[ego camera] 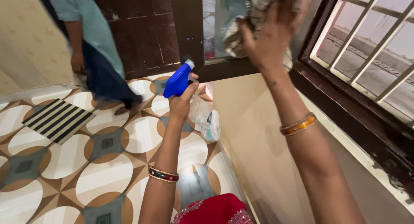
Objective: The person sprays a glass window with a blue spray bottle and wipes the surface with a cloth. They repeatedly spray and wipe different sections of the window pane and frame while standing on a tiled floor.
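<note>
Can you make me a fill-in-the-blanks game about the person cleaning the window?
1. The left hand holds a spray bottle whose trigger head is coloured ____.
2. The right hand presses a checked ____ against the glass pane.
3. On the patterned floor lies a small mat with black and white ____.
4. Both wrists wear ____.

Missing words: blue; cloth; stripes; bangles
</note>
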